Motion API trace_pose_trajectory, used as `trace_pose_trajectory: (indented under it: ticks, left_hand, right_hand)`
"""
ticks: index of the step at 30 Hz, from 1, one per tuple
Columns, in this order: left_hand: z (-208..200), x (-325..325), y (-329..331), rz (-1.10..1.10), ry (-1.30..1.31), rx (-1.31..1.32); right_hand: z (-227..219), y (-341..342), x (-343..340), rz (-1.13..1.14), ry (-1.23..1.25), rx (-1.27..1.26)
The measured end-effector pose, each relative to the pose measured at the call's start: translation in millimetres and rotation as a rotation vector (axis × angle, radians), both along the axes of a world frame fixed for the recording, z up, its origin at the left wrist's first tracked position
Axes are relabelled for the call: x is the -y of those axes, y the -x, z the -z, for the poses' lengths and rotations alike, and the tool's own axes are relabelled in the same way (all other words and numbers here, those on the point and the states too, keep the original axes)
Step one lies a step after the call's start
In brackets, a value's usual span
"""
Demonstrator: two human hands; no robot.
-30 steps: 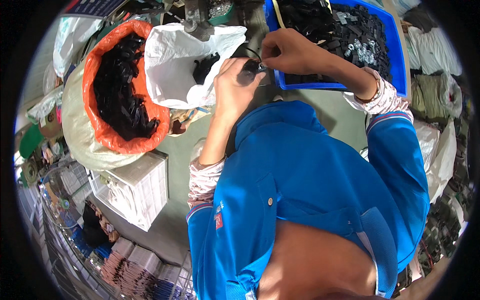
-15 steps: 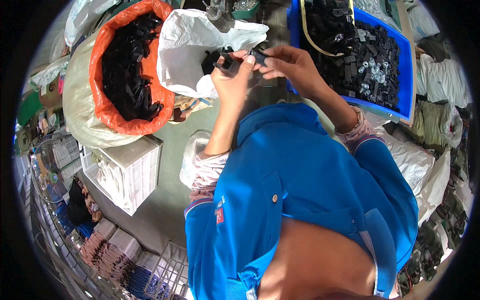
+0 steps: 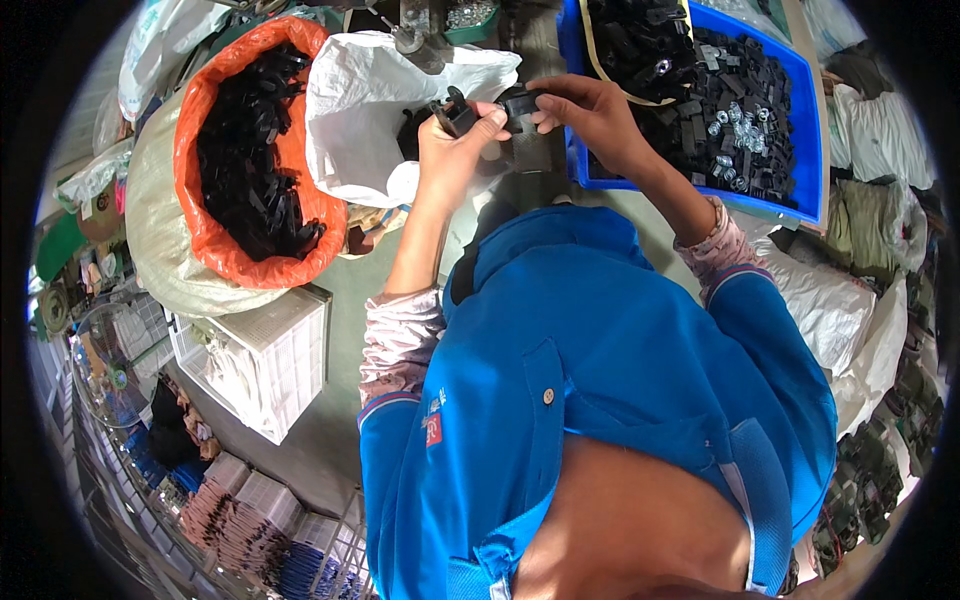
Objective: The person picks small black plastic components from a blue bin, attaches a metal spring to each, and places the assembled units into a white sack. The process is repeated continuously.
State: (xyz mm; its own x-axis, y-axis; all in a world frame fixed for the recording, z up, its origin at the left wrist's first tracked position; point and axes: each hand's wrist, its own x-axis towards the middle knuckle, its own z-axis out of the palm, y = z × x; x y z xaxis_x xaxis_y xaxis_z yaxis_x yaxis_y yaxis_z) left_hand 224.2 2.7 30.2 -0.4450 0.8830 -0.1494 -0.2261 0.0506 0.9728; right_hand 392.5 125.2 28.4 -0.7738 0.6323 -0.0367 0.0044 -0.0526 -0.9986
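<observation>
My left hand (image 3: 446, 165) is closed, holding a black plastic part (image 3: 457, 113) with upright prongs above the thumb. Its thumb and fingertips reach toward a second dark, blocky piece (image 3: 518, 104). My right hand (image 3: 603, 122) pinches that piece between thumb and fingers from the right. Whether the two black pieces are joined cannot be made out. Both hands are raised in front of a white sack (image 3: 350, 120), whose mouth shows a few black parts partly hidden by my left hand.
Left of the white sack stands an orange-lined bag (image 3: 192, 215) full of black parts. A blue tray (image 3: 815, 150) at right carries small black blocks, shiny metal springs (image 3: 740, 135) and a tub of black parts (image 3: 640, 45). A white plastic crate (image 3: 280, 370) sits at lower left.
My left hand has tilted the pronged black part more upright. Both hands still grip their pieces and have shifted slightly, while the whole view has moved a little.
</observation>
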Motion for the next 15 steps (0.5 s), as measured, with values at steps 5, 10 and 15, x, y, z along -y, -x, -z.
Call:
trace_pose_trajectory:
  ticks: [5,10,15]
  left_hand:
    - [-4,1,5,0.030,-0.035,0.194]
    - [-12,24,18,0.205,-0.048,0.530]
    - [-28,30,4,0.310,0.146,0.291]
  right_hand:
    - [4,2,-1,0.065,0.307,-0.058]
    - [-15,-4,-5,0.118,0.327,-0.117]
    - [-25,-3,-21,-0.017,0.179,-0.131]
